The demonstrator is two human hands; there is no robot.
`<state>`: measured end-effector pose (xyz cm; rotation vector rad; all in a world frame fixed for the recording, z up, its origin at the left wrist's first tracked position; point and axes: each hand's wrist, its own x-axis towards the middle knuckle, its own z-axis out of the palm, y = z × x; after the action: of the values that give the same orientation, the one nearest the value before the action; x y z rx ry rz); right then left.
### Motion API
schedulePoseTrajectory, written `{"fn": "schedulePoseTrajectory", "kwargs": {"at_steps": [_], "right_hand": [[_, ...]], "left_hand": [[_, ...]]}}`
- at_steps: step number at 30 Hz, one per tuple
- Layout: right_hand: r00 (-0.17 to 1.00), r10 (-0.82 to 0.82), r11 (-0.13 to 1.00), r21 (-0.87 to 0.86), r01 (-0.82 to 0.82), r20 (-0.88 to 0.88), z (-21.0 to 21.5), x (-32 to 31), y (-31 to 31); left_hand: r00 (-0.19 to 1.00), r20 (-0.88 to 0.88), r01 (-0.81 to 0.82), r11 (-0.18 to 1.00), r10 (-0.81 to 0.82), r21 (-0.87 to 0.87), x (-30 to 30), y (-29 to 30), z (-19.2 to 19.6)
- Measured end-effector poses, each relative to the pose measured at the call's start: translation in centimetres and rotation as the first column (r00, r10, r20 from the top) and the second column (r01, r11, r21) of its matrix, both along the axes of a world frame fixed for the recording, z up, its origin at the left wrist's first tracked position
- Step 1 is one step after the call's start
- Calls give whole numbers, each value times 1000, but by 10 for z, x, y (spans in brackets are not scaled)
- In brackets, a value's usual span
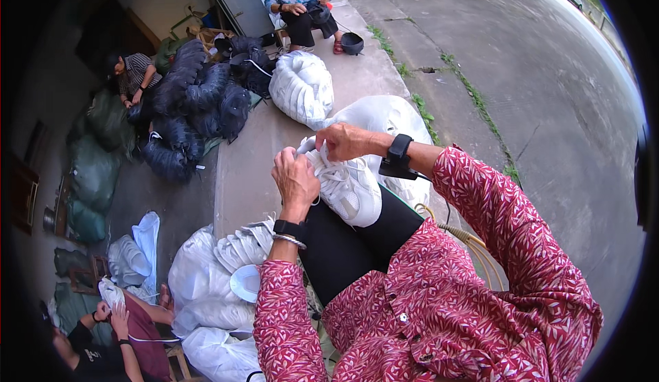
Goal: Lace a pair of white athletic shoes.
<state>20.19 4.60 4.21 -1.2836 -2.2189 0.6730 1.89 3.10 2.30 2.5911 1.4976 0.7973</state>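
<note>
A pale concrete walkway (248, 157) carries a rounded white bundle (302, 88) and a bulging white sack (377, 116).

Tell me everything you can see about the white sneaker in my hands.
The white sneaker has mesh-like panels, smoother overlays, pale greyish patches near its rounded toe, and white laces across the front. It is tilted, toe pointing back toward you and slightly right, opening facing away. Your left hand and right hand both hold it around the opening; which layer the fingers pinch is unclear. It sits over your black trousers, though whether it rests on them can't be told.
</note>
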Motion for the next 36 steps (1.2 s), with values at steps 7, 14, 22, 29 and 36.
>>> {"fn": "schedulePoseTrajectory", "kwargs": {"at_steps": [7, 14, 22, 29, 36], "right_hand": [[998, 23, 1000, 18, -22, -56, -3, 8, 0], [993, -1, 989, -149, -18, -122, 3, 12, -2], [977, -38, 964, -267, -20, -209, 0, 9, 0], [957, -15, 954, -291, -74, -291, 2, 13, 2], [957, -33, 922, -378, -83, -289, 2, 8, 4]], "left_hand": [[941, 181, 265, 956, -285, 124, 40, -61, 25], [703, 709, 185, 948, 57, -260, 19, -6, -15], [927, 370, 147, 853, 58, -501, 22, 25, -4], [976, 186, -62, 968, 110, -243, 2, 9, 9], [731, 500, -57, 771, 465, -634, -87, 3, -29]]}}
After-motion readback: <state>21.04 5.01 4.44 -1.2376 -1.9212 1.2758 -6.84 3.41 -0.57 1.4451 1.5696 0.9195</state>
